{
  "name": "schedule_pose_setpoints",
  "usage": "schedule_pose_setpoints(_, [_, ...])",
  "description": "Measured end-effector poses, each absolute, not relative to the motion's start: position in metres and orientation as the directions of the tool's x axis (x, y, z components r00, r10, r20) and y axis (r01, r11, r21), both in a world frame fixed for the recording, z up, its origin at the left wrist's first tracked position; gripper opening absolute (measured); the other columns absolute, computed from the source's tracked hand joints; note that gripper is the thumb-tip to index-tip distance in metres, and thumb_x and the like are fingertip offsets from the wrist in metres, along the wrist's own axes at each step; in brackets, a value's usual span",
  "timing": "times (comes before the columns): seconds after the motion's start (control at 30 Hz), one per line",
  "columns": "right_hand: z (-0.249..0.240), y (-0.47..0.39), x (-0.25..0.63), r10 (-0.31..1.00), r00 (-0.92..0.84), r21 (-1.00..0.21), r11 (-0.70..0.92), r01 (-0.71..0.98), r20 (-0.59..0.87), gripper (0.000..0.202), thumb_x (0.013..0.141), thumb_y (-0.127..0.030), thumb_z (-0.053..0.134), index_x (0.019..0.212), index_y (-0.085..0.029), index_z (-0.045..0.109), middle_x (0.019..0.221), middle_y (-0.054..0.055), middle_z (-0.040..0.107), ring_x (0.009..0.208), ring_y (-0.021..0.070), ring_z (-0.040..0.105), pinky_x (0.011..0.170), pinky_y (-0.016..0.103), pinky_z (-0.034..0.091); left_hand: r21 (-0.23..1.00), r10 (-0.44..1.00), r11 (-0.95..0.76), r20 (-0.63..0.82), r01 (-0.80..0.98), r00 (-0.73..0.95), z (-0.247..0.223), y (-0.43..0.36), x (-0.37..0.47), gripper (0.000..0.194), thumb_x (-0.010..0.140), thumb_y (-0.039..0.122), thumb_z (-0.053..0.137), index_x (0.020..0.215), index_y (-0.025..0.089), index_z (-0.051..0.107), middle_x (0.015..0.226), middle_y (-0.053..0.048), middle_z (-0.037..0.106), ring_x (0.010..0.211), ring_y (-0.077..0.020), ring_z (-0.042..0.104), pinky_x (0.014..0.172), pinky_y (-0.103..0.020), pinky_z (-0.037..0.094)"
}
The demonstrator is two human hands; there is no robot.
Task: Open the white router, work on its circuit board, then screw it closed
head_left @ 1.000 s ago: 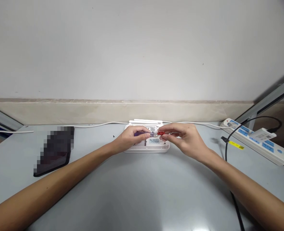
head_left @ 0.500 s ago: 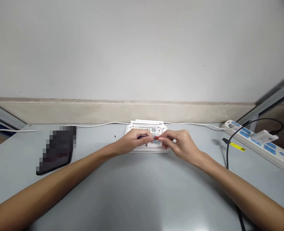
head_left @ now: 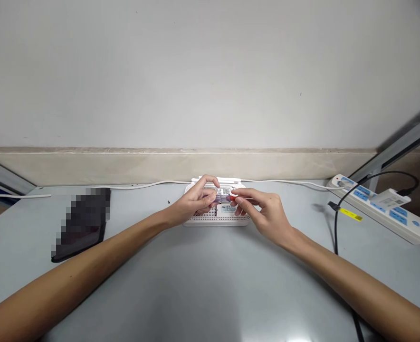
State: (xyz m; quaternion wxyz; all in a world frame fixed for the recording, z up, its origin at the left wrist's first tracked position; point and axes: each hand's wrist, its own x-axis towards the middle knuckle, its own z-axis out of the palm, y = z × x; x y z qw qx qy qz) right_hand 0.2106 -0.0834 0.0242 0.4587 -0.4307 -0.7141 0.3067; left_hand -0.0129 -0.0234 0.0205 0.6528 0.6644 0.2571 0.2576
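My left hand (head_left: 195, 201) grips what seems a clear-handled screwdriver (head_left: 223, 198); my right hand (head_left: 267, 213) pinches its red end (head_left: 233, 198), both over the white router (head_left: 217, 223).

Holding a clear-and-red screwdriver (head_left: 223, 198) sideways over a white, perforated router (head_left: 220, 218), lying flat, labelled side up.

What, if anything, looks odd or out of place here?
A tiny dark piece lies loose on the table beside the white router, too small to identify. Also, blocky pixels hide much of the black device on the left.
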Motion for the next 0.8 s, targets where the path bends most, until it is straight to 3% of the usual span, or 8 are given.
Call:
schedule_pose_setpoints(0.17, [0.0212, -0.0868, 0.2066, 0.942, -0.189, -0.959, 0.284, 0.005, 0.278, 0.023, 0.091, -0.037, 0.063, 0.099, -0.016, 0.070, 0.079, 0.004, 0.071, 0.066, 0.0155, 0.069, 0.065, 0.030, 0.057, 0.999, 0.661, -0.051, 0.031, 0.004, 0.749, 0.0203, -0.0211, -0.0120, 0.034, 0.092, 0.044, 0.056, 0.112, 0.026, 0.034, 0.067, 0.007, 0.049, 0.048, -0.0046, 0.028, 0.046, -0.018, 0.021])
schedule_pose_setpoints(0.27, [0.0207, -0.0868, 0.2053, 0.950, -0.187, -0.967, 0.238, -0.085, 0.251, 0.024, 0.089, -0.037, 0.064, 0.099, -0.016, 0.072, 0.077, 0.004, 0.071, 0.064, 0.0151, 0.068, 0.062, 0.030, 0.057, 0.998, 0.647, -0.067, 0.045, -0.002, 0.761, 0.0214, -0.0222, -0.0117, 0.036, 0.092, 0.044, 0.057, 0.111, 0.025, 0.034, 0.068, 0.006, 0.052, 0.048, -0.0042, 0.029, 0.047, -0.018, 0.022])
schedule_pose_setpoints(0.53, [0.0145, -0.0836, 0.2037, 0.939, -0.222, -0.963, 0.268, -0.014, 0.264, 0.023, 0.086, -0.029, 0.069, 0.107, -0.024, 0.074, 0.085, 0.002, 0.065, 0.063, 0.0106, 0.063, 0.058, 0.026, 0.054, 0.994, 0.651, -0.105, 0.045, 0.031, 0.758, 0.0201, -0.0207, -0.0132, 0.037, 0.091, 0.045, 0.058, 0.112, 0.026, 0.035, 0.078, 0.000, 0.064, 0.050, -0.0046, 0.034, 0.049, -0.018, 0.027])
schedule_pose_setpoints(0.67, [0.0153, -0.0835, 0.2028, 0.943, -0.192, -0.962, 0.274, -0.011, 0.271, 0.020, 0.086, -0.031, 0.069, 0.102, -0.022, 0.075, 0.085, 0.003, 0.066, 0.061, 0.0109, 0.062, 0.057, 0.026, 0.053, 0.994, 0.650, -0.096, 0.017, 0.060, 0.760, 0.0241, -0.0232, -0.0113, 0.036, 0.092, 0.044, 0.057, 0.114, 0.025, 0.036, 0.080, -0.002, 0.066, 0.050, -0.0049, 0.037, 0.048, -0.017, 0.029])
schedule_pose_setpoints(0.8, [0.0183, -0.0822, 0.2050, 0.943, -0.148, -0.954, 0.299, -0.009, 0.297, 0.019, 0.086, -0.031, 0.069, 0.099, -0.018, 0.075, 0.073, 0.002, 0.067, 0.060, 0.0121, 0.063, 0.059, 0.026, 0.052, 0.991, 0.676, -0.111, 0.022, 0.073, 0.736, 0.0265, -0.0249, -0.0106, 0.039, 0.092, 0.044, 0.057, 0.121, 0.025, 0.040, 0.080, -0.001, 0.064, 0.050, -0.0058, 0.041, 0.045, -0.018, 0.031])
